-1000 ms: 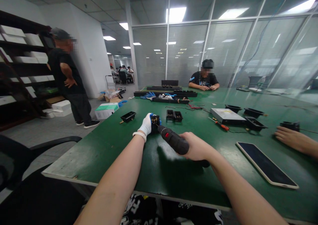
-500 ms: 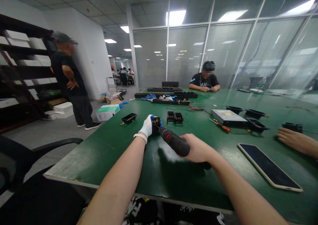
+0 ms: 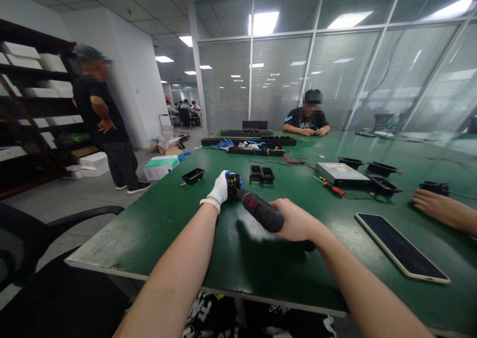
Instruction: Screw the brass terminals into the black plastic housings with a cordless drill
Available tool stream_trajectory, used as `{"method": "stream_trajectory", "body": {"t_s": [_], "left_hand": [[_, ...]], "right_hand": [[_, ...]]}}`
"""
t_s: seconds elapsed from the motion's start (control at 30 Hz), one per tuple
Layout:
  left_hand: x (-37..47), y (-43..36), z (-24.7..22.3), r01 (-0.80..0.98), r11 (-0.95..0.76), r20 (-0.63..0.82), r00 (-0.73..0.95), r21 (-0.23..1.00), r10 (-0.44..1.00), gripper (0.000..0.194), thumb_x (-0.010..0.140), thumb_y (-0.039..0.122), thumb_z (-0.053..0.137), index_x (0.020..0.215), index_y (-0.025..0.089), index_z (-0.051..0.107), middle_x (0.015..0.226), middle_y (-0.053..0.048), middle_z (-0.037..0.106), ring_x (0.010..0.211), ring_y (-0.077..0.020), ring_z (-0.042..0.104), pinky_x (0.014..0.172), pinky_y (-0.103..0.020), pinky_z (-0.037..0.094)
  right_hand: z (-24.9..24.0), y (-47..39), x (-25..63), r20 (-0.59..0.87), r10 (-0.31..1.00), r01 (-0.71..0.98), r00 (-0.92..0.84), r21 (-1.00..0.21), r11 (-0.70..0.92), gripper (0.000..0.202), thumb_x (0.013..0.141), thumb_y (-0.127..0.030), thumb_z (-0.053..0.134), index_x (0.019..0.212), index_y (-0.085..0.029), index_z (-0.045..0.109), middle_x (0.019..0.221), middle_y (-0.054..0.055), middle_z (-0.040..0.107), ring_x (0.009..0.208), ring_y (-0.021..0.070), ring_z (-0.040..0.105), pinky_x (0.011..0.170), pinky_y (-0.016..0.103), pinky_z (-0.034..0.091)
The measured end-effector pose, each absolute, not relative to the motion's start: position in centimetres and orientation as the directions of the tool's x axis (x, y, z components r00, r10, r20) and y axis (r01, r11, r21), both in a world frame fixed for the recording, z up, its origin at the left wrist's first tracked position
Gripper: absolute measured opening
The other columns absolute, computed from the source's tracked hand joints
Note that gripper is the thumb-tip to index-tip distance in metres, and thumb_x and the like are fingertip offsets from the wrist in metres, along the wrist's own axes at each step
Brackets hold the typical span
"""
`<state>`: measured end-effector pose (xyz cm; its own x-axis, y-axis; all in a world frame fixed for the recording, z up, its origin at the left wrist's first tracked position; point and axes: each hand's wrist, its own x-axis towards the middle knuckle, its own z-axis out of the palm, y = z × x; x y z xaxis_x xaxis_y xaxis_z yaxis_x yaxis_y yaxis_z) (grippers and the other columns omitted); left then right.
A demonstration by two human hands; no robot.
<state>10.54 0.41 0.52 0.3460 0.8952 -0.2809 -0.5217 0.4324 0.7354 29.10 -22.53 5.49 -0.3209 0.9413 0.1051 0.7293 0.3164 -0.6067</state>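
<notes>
My left hand (image 3: 220,188), in a white and blue glove, is closed around a small black socket box (image 3: 233,183) with brass-coloured parts inside. Bare, my right hand (image 3: 296,219) grips a black power screwdriver (image 3: 263,211) with a red button. Its bit points into the box's face; whether it sits on a screw is too small to tell. Just beyond lie two similar black boxes, one at the left (image 3: 255,173) and one at the right (image 3: 267,175). Left of my glove rests a shallow black housing (image 3: 193,176).
On the green table (image 3: 156,238) lie a phone (image 3: 402,246), an orange-handled screwdriver (image 3: 337,191), a silver metal case (image 3: 341,174) and several black housings. At the right edge another person's hand (image 3: 434,202) touches a black box. Long black strips (image 3: 257,142) lie at the far end.
The view has shifted very slightly. Both my hands, the box and the power screwdriver keep nearly the same pose.
</notes>
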Motion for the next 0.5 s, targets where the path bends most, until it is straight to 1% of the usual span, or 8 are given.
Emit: {"method": "stream_trajectory", "body": {"t_s": [0.3,0.5], "left_hand": [[10.43,0.84,0.10,-0.513,0.432,-0.279,0.351,0.742,0.894,0.035,0.106,0.041,0.051,0.086,0.018,0.067,0.067,-0.012,0.070,0.051,-0.0258,0.069,0.054,-0.035,0.060],[10.47,1.30,-0.26,-0.520,0.424,-0.262,0.357,0.742,0.897,0.034,0.105,0.039,0.051,0.085,0.018,0.067,0.067,-0.012,0.070,0.052,-0.0264,0.070,0.057,-0.036,0.061]], "right_hand": [[5.33,-22.47,29.27,0.118,0.937,0.738,-0.328,-0.587,0.333,0.019,0.078,-0.030,0.080,0.079,-0.021,0.064,0.071,0.001,0.065,0.065,0.0171,0.055,0.059,0.030,0.036],[5.38,-22.49,29.31,0.107,0.940,0.744,-0.325,-0.585,0.323,0.019,0.078,-0.029,0.082,0.081,-0.021,0.066,0.073,0.001,0.067,0.067,0.0179,0.058,0.061,0.030,0.038]]}}
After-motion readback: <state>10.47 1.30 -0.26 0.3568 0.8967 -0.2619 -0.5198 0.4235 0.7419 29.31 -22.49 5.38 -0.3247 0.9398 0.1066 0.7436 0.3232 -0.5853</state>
